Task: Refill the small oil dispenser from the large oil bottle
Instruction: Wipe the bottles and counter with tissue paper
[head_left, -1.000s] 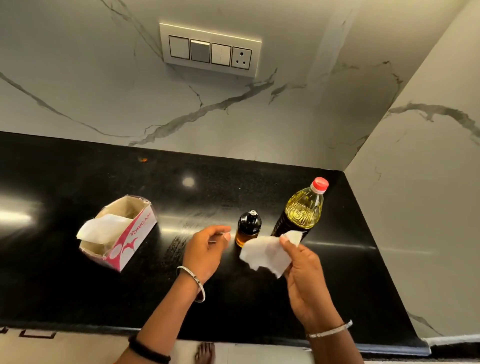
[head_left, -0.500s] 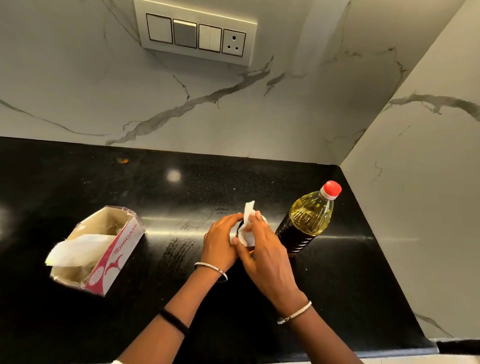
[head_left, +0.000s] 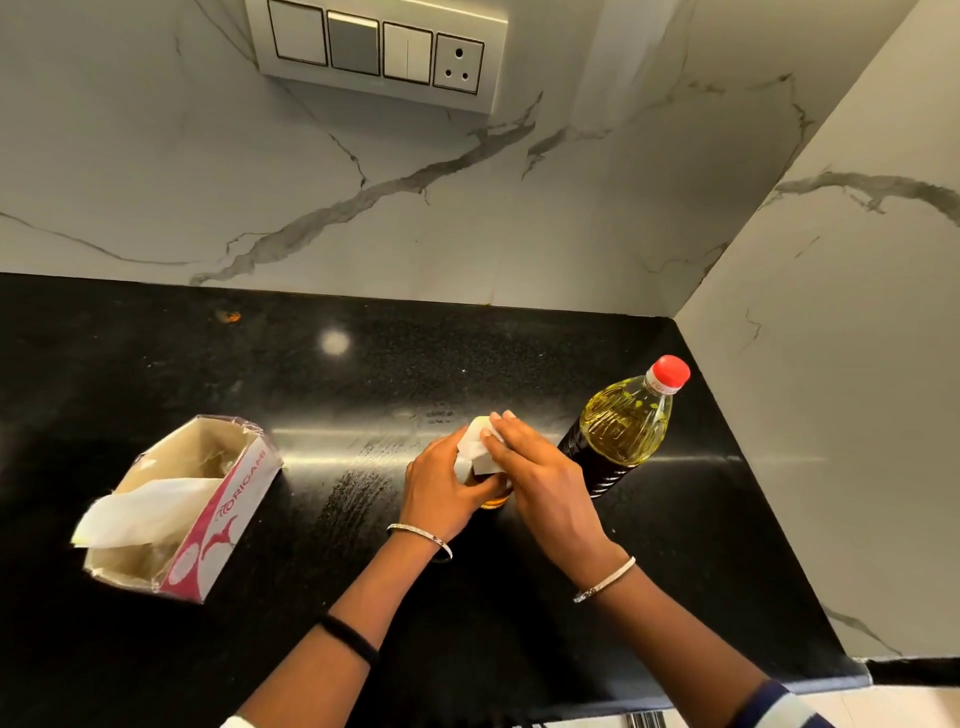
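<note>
- Marble wall (head_left: 156, 156): white with grey veins, it fills the upper half of the frame and meets a side wall (head_left: 857, 364) at the right.
- Countertop (head_left: 156, 364): black and glossy, it spans the lower half of the frame.
- Switch plate (head_left: 379, 49): mounted on the wall at the top centre, it has a socket at its right end.
- Tissue box (head_left: 208, 519): placed at the lower left with its top torn open; one white sheet (head_left: 145, 512) hangs out.
- Large oil bottle (head_left: 623, 431): set upright right of centre, near the corner, it is filled with yellow oil and closed by a red cap (head_left: 670, 371).
- Right hand (head_left: 540, 478): seen at the centre, just left of the large bottle; its fingers are bent over a tissue (head_left: 475, 449), which is held against the top of the small dispenser.
- Left hand (head_left: 439, 488): its fingers and thumb are curled round the dispenser's body from the left.
- Small oil dispenser (head_left: 493, 500): found at the centre, on the countertop between the two hands, it is almost wholly covered; only an amber lower edge is shown.
</note>
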